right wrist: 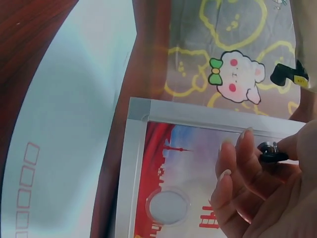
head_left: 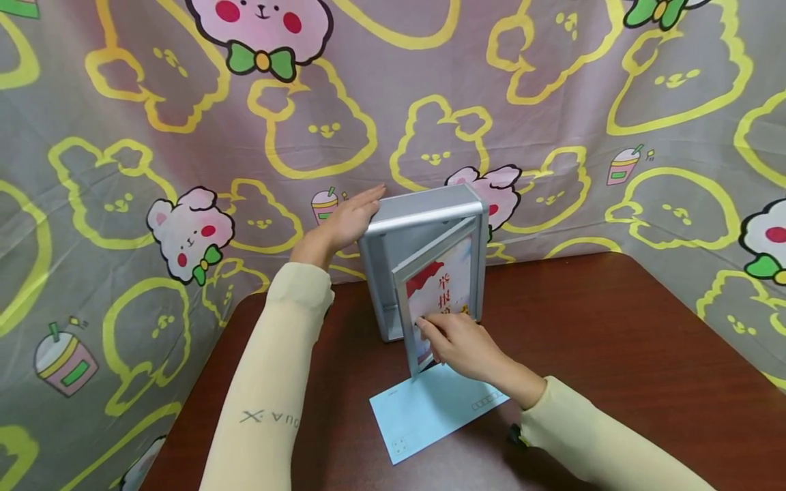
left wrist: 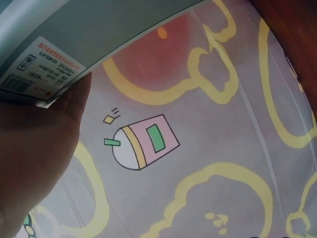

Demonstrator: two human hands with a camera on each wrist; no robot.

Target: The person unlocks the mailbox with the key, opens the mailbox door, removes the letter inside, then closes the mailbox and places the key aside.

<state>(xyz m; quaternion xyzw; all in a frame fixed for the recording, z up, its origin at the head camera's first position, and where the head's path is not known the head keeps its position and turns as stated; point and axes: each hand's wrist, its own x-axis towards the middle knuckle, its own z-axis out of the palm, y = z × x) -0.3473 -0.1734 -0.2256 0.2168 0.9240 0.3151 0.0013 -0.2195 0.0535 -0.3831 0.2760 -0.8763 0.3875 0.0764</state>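
A silver metal letter box stands upright on the table, its framed front door swung partly out. Red lettering and a red printed scene cover the door's panel. My left hand rests on the box's top left corner with fingers extended; in the left wrist view it lies beside a printed label. At the free edge of the door, my right hand pinches a small black-headed key between thumb and finger. Its other fingers are curled in front of the panel.
A pale blue envelope lies flat on the brown table, just below the door's lower corner. Behind the box hangs a cartoon-printed curtain. A round pale disc shows on the door panel.
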